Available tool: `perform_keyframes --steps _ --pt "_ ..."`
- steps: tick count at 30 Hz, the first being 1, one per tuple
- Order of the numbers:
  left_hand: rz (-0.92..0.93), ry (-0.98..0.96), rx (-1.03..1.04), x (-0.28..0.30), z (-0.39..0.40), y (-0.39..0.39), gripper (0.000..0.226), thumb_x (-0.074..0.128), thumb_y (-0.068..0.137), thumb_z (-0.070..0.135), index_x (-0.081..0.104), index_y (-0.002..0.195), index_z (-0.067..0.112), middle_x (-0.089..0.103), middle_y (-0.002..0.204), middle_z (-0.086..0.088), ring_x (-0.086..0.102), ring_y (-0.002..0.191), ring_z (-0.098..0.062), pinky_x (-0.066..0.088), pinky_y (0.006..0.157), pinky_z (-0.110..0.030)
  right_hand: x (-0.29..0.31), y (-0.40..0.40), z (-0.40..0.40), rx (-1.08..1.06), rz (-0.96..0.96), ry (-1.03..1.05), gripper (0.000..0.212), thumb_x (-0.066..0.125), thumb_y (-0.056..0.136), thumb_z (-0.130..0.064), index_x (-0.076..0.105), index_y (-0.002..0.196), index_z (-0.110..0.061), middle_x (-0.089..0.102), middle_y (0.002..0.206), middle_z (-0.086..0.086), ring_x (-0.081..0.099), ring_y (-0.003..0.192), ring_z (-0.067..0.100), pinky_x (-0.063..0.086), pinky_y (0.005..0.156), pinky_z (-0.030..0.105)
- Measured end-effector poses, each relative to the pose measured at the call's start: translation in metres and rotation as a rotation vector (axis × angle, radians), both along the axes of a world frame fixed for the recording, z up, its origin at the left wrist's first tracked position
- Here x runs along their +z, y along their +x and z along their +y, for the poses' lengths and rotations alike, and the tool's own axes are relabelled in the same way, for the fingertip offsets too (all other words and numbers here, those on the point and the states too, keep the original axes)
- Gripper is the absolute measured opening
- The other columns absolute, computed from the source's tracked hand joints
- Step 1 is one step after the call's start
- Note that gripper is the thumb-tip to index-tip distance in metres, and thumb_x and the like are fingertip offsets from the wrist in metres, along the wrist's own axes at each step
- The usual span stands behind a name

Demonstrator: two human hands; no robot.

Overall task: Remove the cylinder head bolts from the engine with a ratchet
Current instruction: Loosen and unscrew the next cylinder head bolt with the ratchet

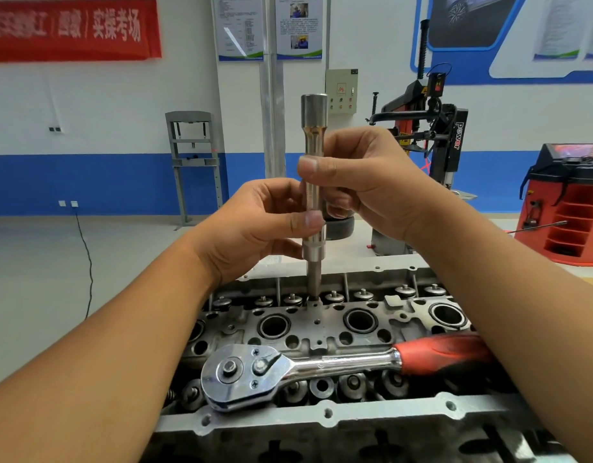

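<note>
ratchet (288, 372) flat on cylinder head (321, 332) (red grip) | extension (313, 195) upright

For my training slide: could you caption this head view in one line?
Both hands, left hand and right hand, hold an upright extension bar in the cylinder head; the ratchet lies idle.

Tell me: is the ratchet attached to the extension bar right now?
No: the ratchet lies on the cylinder head, while both hands hold the upright extension bar.
</note>
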State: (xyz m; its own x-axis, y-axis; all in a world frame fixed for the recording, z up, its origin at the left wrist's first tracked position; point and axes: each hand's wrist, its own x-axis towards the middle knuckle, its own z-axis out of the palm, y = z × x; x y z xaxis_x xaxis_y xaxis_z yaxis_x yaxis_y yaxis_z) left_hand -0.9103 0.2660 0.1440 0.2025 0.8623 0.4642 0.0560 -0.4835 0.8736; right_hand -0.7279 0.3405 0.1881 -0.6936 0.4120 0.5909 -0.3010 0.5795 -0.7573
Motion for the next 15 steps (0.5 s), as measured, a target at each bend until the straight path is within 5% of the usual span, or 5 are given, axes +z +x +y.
perform_keyframes --steps 2,6,10,13,15 --pt "-0.010 -0.026 -0.016 0.0009 -0.0016 -0.0012 0.027 0.073 0.086 0.022 0.073 0.109 0.009 0.071 0.094 -0.007 0.071 0.087 -0.022 0.060 0.075 -0.042 0.0002 -0.0002 -0.0003 0.001 0.012 0.003 0.022 0.080 0.083 -0.017 0.062 0.072 -0.009 0.050 0.059 0.010 0.040 0.046 0.015 0.036 0.049 0.028" --pt "0.029 -0.100 -0.121 0.0011 -0.0054 -0.0035 0.030 0.060 0.095 0.026 0.075 0.117 0.012 0.074 0.111 -0.017 0.072 0.105 -0.034 0.059 0.083 -0.044 0.0020 0.0002 -0.0043 0.001 0.007 0.012 0.037 0.075 0.089 -0.018 0.060 0.093 0.016 0.053 0.079 0.041 0.041 0.047 0.017 0.034 0.051 0.033" --pt "0.047 -0.040 -0.043 0.0000 -0.0023 -0.0013 0.029 0.071 0.085 0.028 0.077 0.111 0.015 0.076 0.099 -0.012 0.075 0.097 -0.030 0.061 0.078 -0.041 0.0021 0.0000 -0.0018 0.008 -0.014 -0.002 0.043 0.074 0.088 -0.020 0.060 0.099 0.019 0.062 0.081 0.026 0.043 0.047 0.016 0.037 0.048 0.029" --pt "0.048 -0.017 0.022 0.0005 -0.0011 -0.0035 0.037 0.079 0.078 0.027 0.073 0.111 0.011 0.074 0.096 -0.009 0.073 0.095 -0.026 0.061 0.077 -0.042 0.0002 -0.0005 -0.0003 0.007 0.006 0.008 0.019 0.078 0.083 -0.019 0.067 0.076 -0.006 0.056 0.059 0.004 0.042 0.045 0.012 0.039 0.045 0.025" --pt "0.050 -0.037 0.001 0.0006 -0.0018 -0.0051 0.034 0.077 0.081 0.028 0.075 0.111 0.014 0.075 0.099 -0.009 0.073 0.097 -0.026 0.061 0.079 -0.042 -0.0006 -0.0012 -0.0005 0.012 0.030 0.011 0.021 0.082 0.080 -0.018 0.065 0.070 -0.014 0.055 0.055 -0.003 0.042 0.044 0.011 0.038 0.045 0.024"
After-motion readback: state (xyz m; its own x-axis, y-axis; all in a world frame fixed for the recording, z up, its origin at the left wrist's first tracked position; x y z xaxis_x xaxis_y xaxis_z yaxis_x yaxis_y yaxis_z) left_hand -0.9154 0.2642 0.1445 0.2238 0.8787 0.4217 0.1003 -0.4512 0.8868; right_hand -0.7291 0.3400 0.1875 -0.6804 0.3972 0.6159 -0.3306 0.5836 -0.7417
